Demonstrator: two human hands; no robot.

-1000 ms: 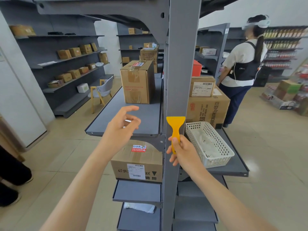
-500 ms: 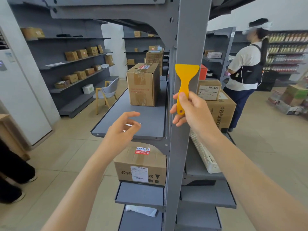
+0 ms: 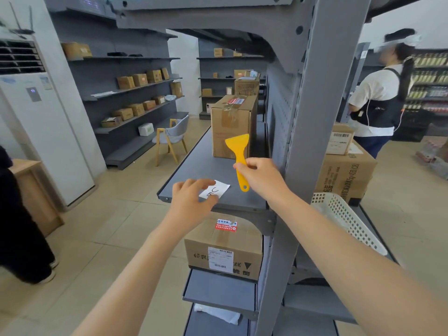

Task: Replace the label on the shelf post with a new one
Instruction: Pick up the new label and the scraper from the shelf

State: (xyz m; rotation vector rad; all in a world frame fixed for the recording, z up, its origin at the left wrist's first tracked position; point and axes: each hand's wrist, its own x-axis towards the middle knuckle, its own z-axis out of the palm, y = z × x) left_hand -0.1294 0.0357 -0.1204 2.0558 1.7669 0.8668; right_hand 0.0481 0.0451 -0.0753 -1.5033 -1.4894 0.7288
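Observation:
The grey shelf post (image 3: 312, 132) rises just right of centre; I see no label on its visible face. A white paper label (image 3: 216, 189) with handwritten marks lies on the grey shelf (image 3: 194, 170) left of the post. My left hand (image 3: 191, 198) is over the label's near corner, fingertips touching it. My right hand (image 3: 263, 177) grips the handle of a yellow plastic scraper (image 3: 238, 151), blade up, held over the shelf left of the post.
A tall taped carton (image 3: 231, 127) stands further back on the same shelf. Another carton (image 3: 224, 248) sits on the shelf below. A white mesh basket (image 3: 344, 217) and stacked cartons (image 3: 346, 170) lie right of the post. A person (image 3: 380, 98) stands at the right.
My right hand brought the scraper from in front of the post down and left, over the shelf. My left hand dropped onto the white label on the shelf.

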